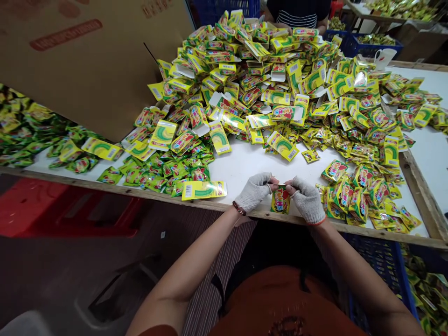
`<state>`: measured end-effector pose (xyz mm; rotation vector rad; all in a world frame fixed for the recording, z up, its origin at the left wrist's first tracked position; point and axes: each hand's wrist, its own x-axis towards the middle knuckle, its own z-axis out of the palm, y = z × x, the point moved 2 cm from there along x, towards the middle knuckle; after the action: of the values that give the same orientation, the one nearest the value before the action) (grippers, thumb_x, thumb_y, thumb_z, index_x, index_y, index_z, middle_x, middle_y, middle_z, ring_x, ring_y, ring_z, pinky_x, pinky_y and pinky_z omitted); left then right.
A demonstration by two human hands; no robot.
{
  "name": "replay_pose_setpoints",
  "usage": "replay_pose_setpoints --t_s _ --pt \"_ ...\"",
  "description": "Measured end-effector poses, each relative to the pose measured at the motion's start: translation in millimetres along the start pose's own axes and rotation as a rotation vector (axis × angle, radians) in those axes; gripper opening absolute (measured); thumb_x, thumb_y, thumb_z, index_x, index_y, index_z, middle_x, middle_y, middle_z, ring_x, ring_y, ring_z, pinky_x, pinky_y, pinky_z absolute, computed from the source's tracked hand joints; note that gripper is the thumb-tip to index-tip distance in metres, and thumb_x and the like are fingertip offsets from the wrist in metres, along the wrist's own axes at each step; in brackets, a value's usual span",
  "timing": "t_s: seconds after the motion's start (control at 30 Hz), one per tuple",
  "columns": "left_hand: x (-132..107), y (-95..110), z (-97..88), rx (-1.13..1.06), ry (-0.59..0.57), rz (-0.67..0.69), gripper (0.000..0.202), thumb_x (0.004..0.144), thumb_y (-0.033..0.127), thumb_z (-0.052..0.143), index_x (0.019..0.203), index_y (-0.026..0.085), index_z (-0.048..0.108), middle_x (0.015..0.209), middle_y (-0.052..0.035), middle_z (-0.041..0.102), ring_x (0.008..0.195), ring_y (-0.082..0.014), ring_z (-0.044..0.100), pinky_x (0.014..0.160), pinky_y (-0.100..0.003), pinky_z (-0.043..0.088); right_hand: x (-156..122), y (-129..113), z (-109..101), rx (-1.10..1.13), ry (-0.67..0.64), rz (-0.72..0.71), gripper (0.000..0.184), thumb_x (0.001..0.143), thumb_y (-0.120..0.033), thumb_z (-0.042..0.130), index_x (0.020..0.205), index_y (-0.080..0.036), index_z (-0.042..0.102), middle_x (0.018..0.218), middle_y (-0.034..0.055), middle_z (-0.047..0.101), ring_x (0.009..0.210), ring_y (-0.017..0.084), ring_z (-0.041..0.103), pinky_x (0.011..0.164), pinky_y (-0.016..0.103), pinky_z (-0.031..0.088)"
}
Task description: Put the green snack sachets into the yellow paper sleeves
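Left hand (255, 192): pinching a small shiny packet (281, 200)
Right hand (308, 200): holding the packet top with its fingers (287, 183)
Counter (241, 163): carrying a big pile of yellow boxes (245, 79), upper middle

The person's left hand (255, 192) and right hand (308, 200) are wearing white cloth gloves (308, 198). Both hands are pinching the top of a small shiny yellow-and-green packet (281, 200) just above a white table (241, 163). A big heap of flat yellow cartons (245, 79) is sitting in the middle of the table, and more shiny packets (357, 196) are lying just right of the hands. A brown cardboard sheet (77, 60) is leaning at the upper left.
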<state>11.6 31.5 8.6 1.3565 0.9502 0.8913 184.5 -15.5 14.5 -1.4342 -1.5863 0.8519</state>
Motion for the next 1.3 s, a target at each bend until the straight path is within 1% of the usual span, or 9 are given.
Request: replay_pose_setpoints --t_s 0.37,0.5,0.63,0.77,0.9,1.0,1.07,1.17,1.3 --pt "1 18 -6.9 0.119 -0.137 0.034 0.024 0.08 0.038 0.063 0.079 0.014 0.067 0.072 -0.001 0.064 0.069 -0.0132 0.058 0.067 -0.026 0.05 3 -19 -6 -0.086 -0.047 -0.048 0.027 0.092 -0.039 0.053 0.082 -0.018 0.067 0.071 0.0011 0.066 0.067 0.015 0.06 0.064 0.026 0.048" --pt "-13 18 -9.8 0.298 -0.14 0.326 0.024 0.088 0.035 0.057 0.081 0.016 0.07 0.083 -0.0061 0.068 0.082 -0.0169 0.062 0.078 -0.03 0.052 -4 -14 -12 -0.134 -0.097 -0.22 0.023 0.093 -0.033 0.053 0.092 -0.02 0.072 0.085 0.0051 0.073 0.081 0.02 0.068 0.076 0.031 0.054" --pt "-31 15 -9.7 0.582 -0.23 0.591 0.025 0.093 0.031 0.052 0.105 0.02 0.071 0.093 -0.0093 0.067 0.087 -0.0182 0.063 0.082 -0.033 0.052 -18 -6 -19 -0.169 -0.187 -0.465 0.031 0.089 -0.019 0.053 0.115 -0.025 0.07 0.112 0.0096 0.072 0.101 0.022 0.069 0.086 0.036 0.057" --pt "-39 9 -7.5 0.804 -0.231 0.735 0.033 0.092 0.019 0.046 0.118 0.018 0.065 0.09 -0.0113 0.067 0.082 -0.0202 0.062 0.076 -0.036 0.053 -28 1 -19 -0.257 -0.205 -0.506 0.041 0.09 -0.019 0.053 0.129 -0.025 0.062 0.125 0.0123 0.066 0.111 0.023 0.066 0.091 0.036 0.057" --pt "-31 6 -1.4 0.856 -0.213 0.706 0.034 0.089 0.015 0.044 0.114 0.016 0.067 0.094 -0.0121 0.067 0.087 -0.0218 0.064 0.08 -0.038 0.056 -23 -1 -7 -0.31 -0.133 -0.446 0.033 0.091 -0.02 0.051 0.119 -0.023 0.068 0.097 0.0087 0.07 0.089 0.02 0.068 0.078 0.032 0.057" --pt "-21 4 -3.8 0.809 -0.115 0.637 0.03 0.091 0.018 0.048 0.115 0.017 0.067 0.11 -0.0122 0.067 0.106 -0.022 0.063 0.091 -0.037 0.055 -14 -8 -8 -0.264 -0.044 -0.336 0.026 0.092 -0.023 0.05 0.107 -0.022 0.071 0.083 0.0054 0.068 0.079 0.019 0.064 0.073 0.031 0.053" --pt "-16 2 -13.2 0.817 -0.04 0.579 0.03 0.091 0.025 0.055 0.117 0.015 0.066 0.119 -0.0129 0.065 0.117 -0.0227 0.06 0.1 -0.038 0.052 -8 -12 -27 -0.256 0.064 -0.235 0.024 0.093 -0.026 0.048 0.103 -0.021 0.07 0.085 0.0052 0.068 0.079 0.02 0.064 0.074 0.031 0.052" --pt "-11 1 -38.6 0.92 0.045 0.445 0.028 0.088 0.029 0.061 0.111 0.014 0.068 0.117 -0.0121 0.066 0.12 -0.0242 0.058 0.106 -0.04 0.048 1 -18 -82 -0.432 0.305 -0.105 0.027 0.094 -0.032 0.046 0.098 -0.018 0.069 0.08 0.006 0.066 0.075 0.021 0.06 0.071 0.033 0.048" --pt "-6 9 -82.2 1.13 0.213 0.203 0.022 0.086 0.024 0.057 0.103 0.016 0.07 0.114 -0.01 0.067 0.112 -0.024 0.061 0.101 -0.038 0.05 12 -28 -143 -0.957 0.619 -0.187 0.027 0.086 -0.038 0.056 0.083 -0.015 0.071 0.088 0.014 0.064 0.089 0.029 0.059 0.076 0.038 0.045"
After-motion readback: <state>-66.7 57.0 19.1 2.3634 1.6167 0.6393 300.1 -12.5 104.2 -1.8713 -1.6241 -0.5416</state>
